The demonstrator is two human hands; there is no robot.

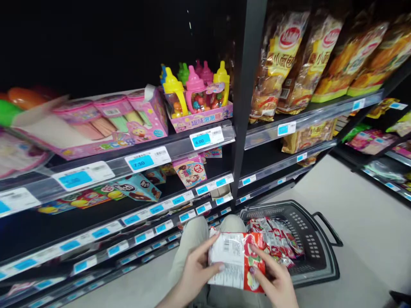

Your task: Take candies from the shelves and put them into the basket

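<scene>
Dark store shelves [246, 77] stand beside a basket [309, 222] of red-and-white packets [273, 235], with bread bags [284, 55] reading 小面包 and a candy box [205, 118] marked 趣味泡泡糖. Over the lap, one packet [233, 261] — barcode showing — has the left fingers [204, 249] gripping its white end, the right fingers [267, 259] its red end.

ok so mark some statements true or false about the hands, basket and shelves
1. The left hand and right hand both hold one red-and-white packet. True.
2. The packet's barcode faces away from the camera. False: it faces the camera.
3. The black shopping basket contains several packets. True.
4. The basket hangs from the left hand. False: it stands on the floor.
5. The price label below the bottle-shaped candy containers reads 6.00. True.
6. The bread bags are left of those containers. False: in view, they are right.
</scene>
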